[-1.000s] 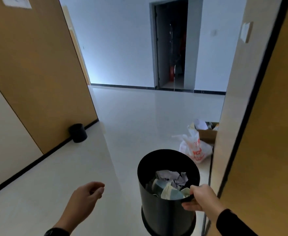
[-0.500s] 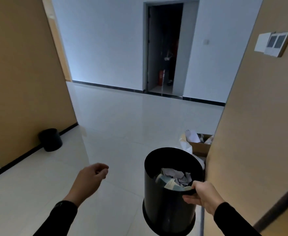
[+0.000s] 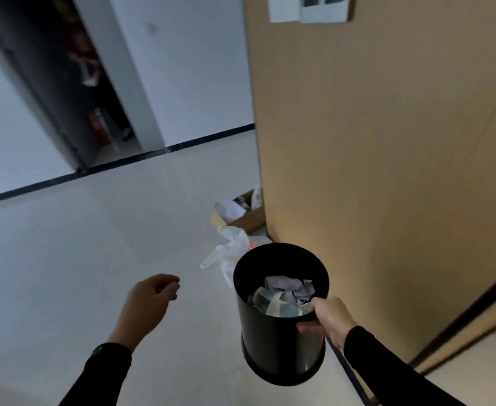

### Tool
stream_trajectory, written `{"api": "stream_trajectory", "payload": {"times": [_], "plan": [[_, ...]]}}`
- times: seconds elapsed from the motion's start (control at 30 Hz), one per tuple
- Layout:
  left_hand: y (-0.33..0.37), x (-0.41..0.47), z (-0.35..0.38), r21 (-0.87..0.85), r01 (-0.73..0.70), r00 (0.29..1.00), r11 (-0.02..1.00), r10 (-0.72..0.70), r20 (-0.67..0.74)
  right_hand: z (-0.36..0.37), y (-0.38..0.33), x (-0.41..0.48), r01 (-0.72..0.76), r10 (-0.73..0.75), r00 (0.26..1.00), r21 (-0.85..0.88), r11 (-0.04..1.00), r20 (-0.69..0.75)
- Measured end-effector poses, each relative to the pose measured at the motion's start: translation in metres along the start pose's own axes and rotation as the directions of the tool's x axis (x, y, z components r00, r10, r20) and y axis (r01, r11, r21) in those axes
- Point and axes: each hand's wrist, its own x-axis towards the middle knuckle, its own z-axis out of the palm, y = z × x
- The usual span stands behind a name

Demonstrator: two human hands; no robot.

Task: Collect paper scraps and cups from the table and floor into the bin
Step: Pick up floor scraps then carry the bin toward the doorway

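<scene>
A black round bin [image 3: 279, 344] hangs in the air, carried by its near rim in my right hand [image 3: 325, 317]. Inside it lie crumpled paper scraps [image 3: 287, 284] and paper cups [image 3: 273, 303]. My left hand [image 3: 150, 300] floats to the left of the bin over the floor, fingers loosely curled, holding nothing.
A white plastic bag [image 3: 229, 250] lies on the pale tiled floor just beyond the bin. Behind it stands an open cardboard box [image 3: 240, 215] with papers, against the corner of a tan wall [image 3: 387, 142]. A dark doorway [image 3: 73, 92] opens at the far left.
The view has swung right and tilted; the small black bin by the left wall has gone out of sight. The plastic bag and cardboard box are closer. Both hands keep their pose.
</scene>
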Motion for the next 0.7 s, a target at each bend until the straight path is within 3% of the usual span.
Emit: {"api": "stream_trajectory", "payload": {"times": [0.4,0.53,0.63,0.7], "plan": [[0.051,0.212,0.076,0.164,-0.19,0.93,0.968,0.124,0.347,0.02,0.01,0.135,-0.27,0.326,0.917,0.241,0.932,-0.232],[0.056,0.257,0.134,0.22,-0.327,0.812,0.919,0.154,0.563,0.016,0.03,0.138,-0.353,0.443,0.849,0.313,0.882,-0.288],[0.052,0.291,0.192,0.259,-0.467,0.67,0.845,0.147,0.728,0.03,0.058,0.146,-0.253,0.385,0.828,0.343,0.905,-0.408],[0.047,0.314,0.231,0.247,-0.545,0.556,0.801,0.125,0.822,0.041,0.072,0.152,-0.231,0.433,0.778,0.433,0.871,-0.455]]}}
